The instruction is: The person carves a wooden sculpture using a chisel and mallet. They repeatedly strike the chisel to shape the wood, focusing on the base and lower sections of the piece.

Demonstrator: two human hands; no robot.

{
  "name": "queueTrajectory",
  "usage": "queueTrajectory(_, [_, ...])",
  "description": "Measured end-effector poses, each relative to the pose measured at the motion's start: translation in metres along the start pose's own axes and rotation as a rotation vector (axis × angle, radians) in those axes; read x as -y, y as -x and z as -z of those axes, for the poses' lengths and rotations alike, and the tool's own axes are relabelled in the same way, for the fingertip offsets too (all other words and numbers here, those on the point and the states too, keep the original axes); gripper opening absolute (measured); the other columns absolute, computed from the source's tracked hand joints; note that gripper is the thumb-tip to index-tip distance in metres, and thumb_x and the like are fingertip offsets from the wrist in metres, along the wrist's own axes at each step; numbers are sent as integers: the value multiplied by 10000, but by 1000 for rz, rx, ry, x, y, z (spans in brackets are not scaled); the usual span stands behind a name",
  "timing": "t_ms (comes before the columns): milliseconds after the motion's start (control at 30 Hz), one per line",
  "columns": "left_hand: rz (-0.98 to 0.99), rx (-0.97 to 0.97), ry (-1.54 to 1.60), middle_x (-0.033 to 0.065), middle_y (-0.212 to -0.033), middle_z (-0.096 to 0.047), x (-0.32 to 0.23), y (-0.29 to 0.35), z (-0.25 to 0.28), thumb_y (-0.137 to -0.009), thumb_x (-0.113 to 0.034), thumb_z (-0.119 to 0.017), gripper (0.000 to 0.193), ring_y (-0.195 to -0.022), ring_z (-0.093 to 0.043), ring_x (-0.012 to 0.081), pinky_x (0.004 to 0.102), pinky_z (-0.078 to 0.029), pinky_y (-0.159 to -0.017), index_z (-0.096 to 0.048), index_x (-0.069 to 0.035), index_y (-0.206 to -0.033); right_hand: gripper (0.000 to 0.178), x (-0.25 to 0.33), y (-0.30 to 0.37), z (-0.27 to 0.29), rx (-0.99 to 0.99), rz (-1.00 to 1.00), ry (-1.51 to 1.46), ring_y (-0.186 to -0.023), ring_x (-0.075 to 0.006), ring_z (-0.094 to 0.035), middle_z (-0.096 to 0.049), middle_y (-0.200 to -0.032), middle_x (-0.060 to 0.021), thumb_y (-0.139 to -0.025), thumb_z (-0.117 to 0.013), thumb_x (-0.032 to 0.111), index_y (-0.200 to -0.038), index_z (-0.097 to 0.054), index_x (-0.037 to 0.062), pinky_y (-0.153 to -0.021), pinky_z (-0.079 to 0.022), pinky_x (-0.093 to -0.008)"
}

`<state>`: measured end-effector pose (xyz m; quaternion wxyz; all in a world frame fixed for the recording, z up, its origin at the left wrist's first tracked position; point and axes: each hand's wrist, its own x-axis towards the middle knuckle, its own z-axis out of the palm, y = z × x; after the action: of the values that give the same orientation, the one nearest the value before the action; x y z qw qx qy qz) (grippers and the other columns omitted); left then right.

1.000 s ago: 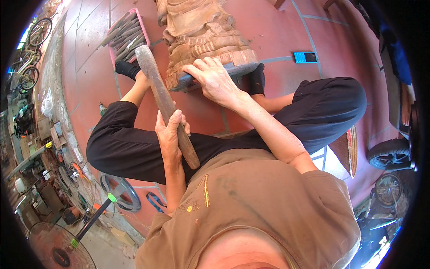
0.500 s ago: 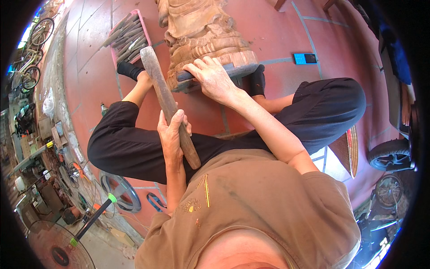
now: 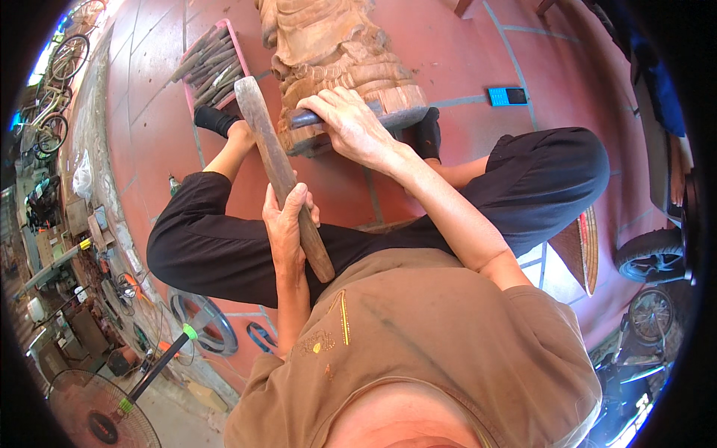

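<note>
A long, squared wooden club (image 3: 269, 138) leans across my left thigh, its thick end upward, and my left hand (image 3: 286, 215) is wrapped round its lower half. Over the near end of a carved wooden figure (image 3: 328, 45), my right hand (image 3: 351, 128) grips a dark blue-grey bar with a rounded end (image 3: 305, 118). That end sticks out to the left of my fingers; the rest is hidden under the hand. The figure lies on the floor between my feet, with carved folds and a paler, rough edge at its near end.
A pink tray (image 3: 240, 46) of several long carving tools sits beyond my left foot. On the red tiles at the right lies a blue keypad phone (image 3: 507, 96). A fan (image 3: 102, 427) stands at the lower left, a wheel (image 3: 651, 256) at the right, and bicycles (image 3: 69, 56) far left.
My right hand has shifted slightly left, and the end of the dark bar now shows more plainly, raised off the wood's edge. My left hand and the club have stayed put.
</note>
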<state>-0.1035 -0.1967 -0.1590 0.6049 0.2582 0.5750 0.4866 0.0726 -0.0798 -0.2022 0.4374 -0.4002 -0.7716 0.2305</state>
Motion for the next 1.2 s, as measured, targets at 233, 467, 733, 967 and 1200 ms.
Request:
queueTrajectory(233, [-32,-20,2,44,-790,-573,-3,2,-3,-955,-158,-741,456,-569,-575,120,237,-494,-505,-513,11,-1313,395,0,-3,4,-18,-19,-33,-1018,-355,-589,-619,-1054,-137,-861,-671,-13,-1235,-583,77,-924,-447,-460])
queueTrajectory(467, [-111,-21,-19,63,-791,-582,-9,0,0,-975,-168,-717,474,-567,-573,133,240,-482,-498,-498,16,-1352,386,-1,-6,6,-18,-19,-35,-1010,-354,-588,-621,-1053,-133,-870,-680,4,-1235,-586,82,-932,-446,-463])
queueTrajectory(733, [-140,-13,13,76,-801,-582,-9,5,-2,-985,-171,-697,482,-582,-586,154,253,-486,-511,-478,10,-1375,471,-12,-3,2,50,-10,30,-1073,-364,-580,-630,-1121,-132,-834,-667,-3,-1292,-591,80,-943,-461,-476])
queueTrajectory(967, [-279,-78,54,58,-812,-580,-16,8,-13,-974,-141,-696,437,-570,-583,146,264,-490,-519,-484,-17,-1335,413,-11,-7,6,32,-41,-41,-1064,-362,-587,-631,-1107,-137,-861,-654,3,-1262,-590,82,-943,-456,-472])
queueTrajectory(1200, [-52,47,-113,42,-812,-581,-8,8,-12,-963,-165,-717,308,-569,-570,111,243,-471,-508,-531,-25,-1163,347,-10,-6,7,12,-36,-24,-1043,-357,-590,-623,-1076,-128,-884,-670,24,-1214,-589,94,-922,-453,-463])
